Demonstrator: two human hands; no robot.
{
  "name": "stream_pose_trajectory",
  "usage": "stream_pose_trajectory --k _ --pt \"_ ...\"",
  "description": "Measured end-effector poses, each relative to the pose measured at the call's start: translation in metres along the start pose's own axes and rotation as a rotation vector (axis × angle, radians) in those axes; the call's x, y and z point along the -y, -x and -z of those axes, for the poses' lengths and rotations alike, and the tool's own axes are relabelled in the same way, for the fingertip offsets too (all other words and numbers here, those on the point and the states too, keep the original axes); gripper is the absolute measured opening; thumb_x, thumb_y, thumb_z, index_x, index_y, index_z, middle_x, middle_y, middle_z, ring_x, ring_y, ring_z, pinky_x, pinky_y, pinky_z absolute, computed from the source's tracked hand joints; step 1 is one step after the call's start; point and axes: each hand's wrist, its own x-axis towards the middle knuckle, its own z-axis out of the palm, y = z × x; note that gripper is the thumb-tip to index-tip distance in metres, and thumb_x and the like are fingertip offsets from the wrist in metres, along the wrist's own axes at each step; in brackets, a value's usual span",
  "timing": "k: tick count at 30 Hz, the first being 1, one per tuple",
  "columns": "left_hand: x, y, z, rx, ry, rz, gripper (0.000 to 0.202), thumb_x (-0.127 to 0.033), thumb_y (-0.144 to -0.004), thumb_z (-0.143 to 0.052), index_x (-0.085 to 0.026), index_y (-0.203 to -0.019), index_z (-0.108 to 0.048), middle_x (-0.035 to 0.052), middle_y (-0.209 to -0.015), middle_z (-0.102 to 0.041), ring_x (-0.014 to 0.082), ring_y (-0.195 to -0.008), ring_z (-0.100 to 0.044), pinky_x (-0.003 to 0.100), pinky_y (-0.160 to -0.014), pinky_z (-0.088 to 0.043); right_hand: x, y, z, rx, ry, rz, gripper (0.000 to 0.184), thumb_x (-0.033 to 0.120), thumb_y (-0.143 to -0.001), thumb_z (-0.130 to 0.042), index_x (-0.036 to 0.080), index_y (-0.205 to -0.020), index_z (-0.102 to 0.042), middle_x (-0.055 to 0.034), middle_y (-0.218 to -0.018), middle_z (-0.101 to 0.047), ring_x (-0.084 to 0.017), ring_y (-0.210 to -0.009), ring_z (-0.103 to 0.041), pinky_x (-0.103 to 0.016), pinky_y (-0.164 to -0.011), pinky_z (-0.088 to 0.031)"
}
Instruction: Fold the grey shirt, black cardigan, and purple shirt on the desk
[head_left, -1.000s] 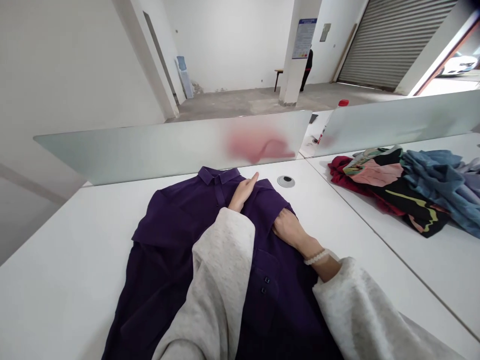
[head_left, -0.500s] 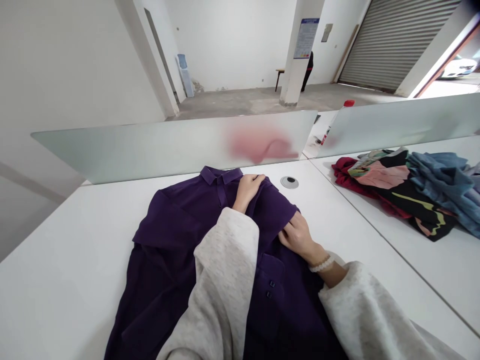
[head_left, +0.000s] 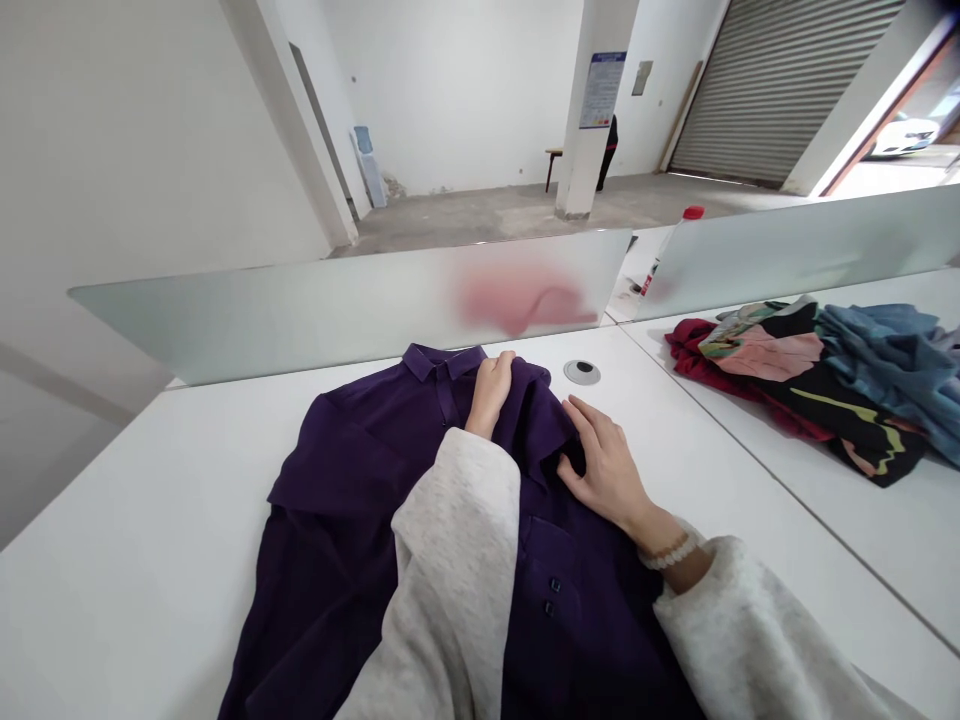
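Note:
A dark purple collared shirt point(head_left: 352, 440) lies spread on the white table, its collar toward the glass partition. Just right of the collar, my left hand point(head_left: 491, 390) is closed on the shirt's shoulder, bunching the fabric. My right hand point(head_left: 604, 460) is at the short sleeve on the right side, fingers stretched and spread, with the thumb apart near the sleeve opening. Two small dark square buttons or trims show lower on the shirt front. The shirt's lower part is partly hidden by my grey sleeves.
Several crumpled garments point(head_left: 817, 380) in red, black floral and blue lie on the right tabletop. A frosted glass partition point(head_left: 337, 310) runs along the table's back. A round cable grommet point(head_left: 582, 372) and a red-capped bottle point(head_left: 691, 214) are nearby. A person stands partly behind the pillar.
My right hand has let go of the sleeve edge, and its fingers have spread. My left hand has shifted slightly, and the shirt's right shoulder is more gathered.

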Motion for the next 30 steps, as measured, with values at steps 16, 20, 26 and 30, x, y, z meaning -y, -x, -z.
stream_pose_trajectory --k 16,20,26,30 --pt "0.010 0.001 0.004 -0.008 -0.301 -0.111 0.023 -0.038 -0.089 -0.049 -0.018 -0.085 -0.060 0.0014 -0.067 -0.064 0.0127 -0.055 -0.057 0.026 -0.063 -0.041 -0.045 0.002 0.001 0.044 -0.013 -0.154 0.050 0.004 -0.076 -0.038 0.020 -0.119 -0.057 -0.0048 -0.106 -0.069 -0.019 -0.089 -0.065 -0.032 -0.078 -0.053" --pt "0.005 0.011 -0.014 0.161 -0.275 -0.197 0.026 -0.039 -0.089 -0.052 -0.018 -0.100 -0.062 0.0075 -0.097 -0.065 0.0166 -0.083 -0.062 0.030 -0.076 -0.049 -0.041 0.001 -0.001 0.028 -0.021 -0.082 0.052 0.004 -0.074 -0.037 0.018 -0.120 -0.056 -0.0045 -0.089 -0.068 -0.019 -0.076 -0.063 -0.031 -0.071 -0.051" --pt "0.008 0.016 -0.031 0.128 -0.266 -0.149 0.027 -0.035 -0.090 -0.052 -0.019 -0.112 -0.058 0.0080 -0.116 -0.058 0.0177 -0.096 -0.059 0.038 -0.084 -0.050 -0.040 0.003 0.001 -0.043 0.051 0.034 0.049 0.001 -0.069 -0.036 0.016 -0.108 -0.062 -0.0031 -0.072 -0.059 -0.017 -0.063 -0.053 -0.028 -0.060 -0.045" --pt "0.010 0.003 -0.014 0.028 -0.236 -0.089 0.020 -0.032 -0.086 -0.053 -0.017 -0.082 -0.067 0.0060 -0.083 -0.066 0.0212 -0.085 -0.061 0.033 -0.079 -0.045 -0.044 0.006 0.002 -0.075 0.064 0.029 0.046 0.001 -0.068 -0.036 0.016 -0.100 -0.065 -0.0016 -0.066 -0.054 -0.016 -0.059 -0.050 -0.027 -0.057 -0.041"
